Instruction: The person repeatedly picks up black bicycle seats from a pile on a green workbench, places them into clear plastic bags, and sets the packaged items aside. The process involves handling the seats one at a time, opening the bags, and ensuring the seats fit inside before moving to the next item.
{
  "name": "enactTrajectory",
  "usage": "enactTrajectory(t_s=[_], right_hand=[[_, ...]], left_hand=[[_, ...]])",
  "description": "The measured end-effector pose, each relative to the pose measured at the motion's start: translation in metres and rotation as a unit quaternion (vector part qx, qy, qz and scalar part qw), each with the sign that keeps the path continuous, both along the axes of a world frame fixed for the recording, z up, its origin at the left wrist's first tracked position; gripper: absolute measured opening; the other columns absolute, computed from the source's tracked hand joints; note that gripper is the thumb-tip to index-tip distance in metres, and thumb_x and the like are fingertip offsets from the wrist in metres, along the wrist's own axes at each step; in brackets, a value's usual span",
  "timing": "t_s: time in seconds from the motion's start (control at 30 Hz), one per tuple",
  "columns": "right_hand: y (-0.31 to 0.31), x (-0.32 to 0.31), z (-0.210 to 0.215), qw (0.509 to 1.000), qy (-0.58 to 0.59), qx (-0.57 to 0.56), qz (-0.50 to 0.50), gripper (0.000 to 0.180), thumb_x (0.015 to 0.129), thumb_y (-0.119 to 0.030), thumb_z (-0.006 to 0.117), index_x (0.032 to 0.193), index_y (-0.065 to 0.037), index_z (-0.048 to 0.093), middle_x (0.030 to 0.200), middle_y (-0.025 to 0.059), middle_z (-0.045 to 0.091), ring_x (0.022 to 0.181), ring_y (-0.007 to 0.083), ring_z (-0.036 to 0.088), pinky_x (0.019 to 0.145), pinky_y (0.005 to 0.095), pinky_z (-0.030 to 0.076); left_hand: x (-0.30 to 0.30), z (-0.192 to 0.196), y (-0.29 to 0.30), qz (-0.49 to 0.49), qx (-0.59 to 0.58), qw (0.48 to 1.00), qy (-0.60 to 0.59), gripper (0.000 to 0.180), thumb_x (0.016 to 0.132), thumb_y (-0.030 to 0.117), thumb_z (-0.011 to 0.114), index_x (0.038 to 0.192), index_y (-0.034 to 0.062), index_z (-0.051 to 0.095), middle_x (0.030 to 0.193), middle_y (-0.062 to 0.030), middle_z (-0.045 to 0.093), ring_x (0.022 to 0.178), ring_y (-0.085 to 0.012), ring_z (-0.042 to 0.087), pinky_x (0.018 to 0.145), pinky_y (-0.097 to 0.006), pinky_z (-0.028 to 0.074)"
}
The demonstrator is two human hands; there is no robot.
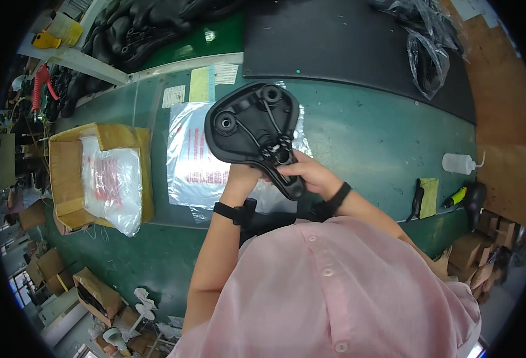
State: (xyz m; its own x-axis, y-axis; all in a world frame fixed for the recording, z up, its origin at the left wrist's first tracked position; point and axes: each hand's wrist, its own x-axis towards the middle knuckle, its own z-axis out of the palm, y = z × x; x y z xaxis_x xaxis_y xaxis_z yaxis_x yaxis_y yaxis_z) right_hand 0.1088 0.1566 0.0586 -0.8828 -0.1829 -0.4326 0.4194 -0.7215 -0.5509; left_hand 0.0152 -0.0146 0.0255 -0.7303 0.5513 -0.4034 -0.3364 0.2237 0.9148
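A black bicycle saddle [248, 134] is held up over the bench with its underside facing me. Its wide end points away and its narrow nose toward my body. On the nose's right side, my right hand [312, 173] grips with the thumb over the edge. My left hand [245, 174] holds it from the left, with most of its fingers hidden beneath the saddle. Under it lie flat clear plastic bags [194, 158] with red print. Several small paper slips, including a yellow one [201, 83], lie just beyond the bags.
At left, an open cardboard box [66, 194] holds more plastic bags [117, 188]. Black saddles [120, 36] are piled at the far left. A black mat [346, 45] covers the far bench, with a plastic-wrapped item [427, 62]. A white squeeze bottle [459, 163] and folded cloth [428, 197] lie right.
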Motion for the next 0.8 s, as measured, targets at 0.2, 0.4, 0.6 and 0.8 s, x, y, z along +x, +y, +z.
enactTrajectory(t_s=[0.2,0.4,0.6,0.8], right_hand=[[0.005,-0.021,-0.034,0.967,-0.041,0.243,-0.066,0.062,0.078,-0.003,0.073,0.131,0.003,0.043,0.116,0.0098,0.06,0.102,0.0168,0.059,0.091,0.0305,0.047],[0.036,0.008,-0.026,0.891,-0.026,0.439,-0.114,0.068,0.074,0.0,0.073,0.134,0.002,0.041,0.117,0.0094,0.059,0.108,0.018,0.056,0.098,0.0309,0.042],[0.032,0.028,0.035,0.846,0.076,0.526,-0.041,0.054,0.071,-0.002,0.077,0.12,-0.003,0.053,0.111,0.0098,0.06,0.101,0.0236,0.062,0.085,0.0317,0.05],[0.007,0.013,0.027,0.626,0.216,0.746,0.073,0.056,0.066,-0.002,0.072,0.118,-0.008,0.053,0.113,0.0108,0.058,0.1,0.0323,0.059,0.078,0.0415,0.05]], left_hand=[[-0.042,0.03,-0.074,0.157,0.08,0.98,-0.097,0.018,0.089,0.01,0.062,0.075,0.0092,0.051,0.075,-0.0029,0.061,0.066,-0.0089,0.058,0.058,-0.026,0.047],[-0.038,0.037,-0.12,0.27,0.246,0.901,-0.232,0.01,0.097,0.015,0.054,0.095,0.0064,0.059,0.076,0.003,0.054,0.069,-0.0073,0.054,0.064,-0.025,0.049],[-0.026,0.057,-0.073,0.171,0.024,0.982,-0.074,0.025,0.096,0.021,0.057,0.104,0.0,0.068,0.072,0.0052,0.05,0.065,-0.0044,0.049,0.064,-0.02,0.043],[-0.02,0.041,-0.046,0.279,0.034,0.96,-0.003,0.028,0.098,0.022,0.053,0.104,-0.0003,0.069,0.062,0.006,0.046,0.056,-0.0039,0.042,0.052,-0.023,0.036]])
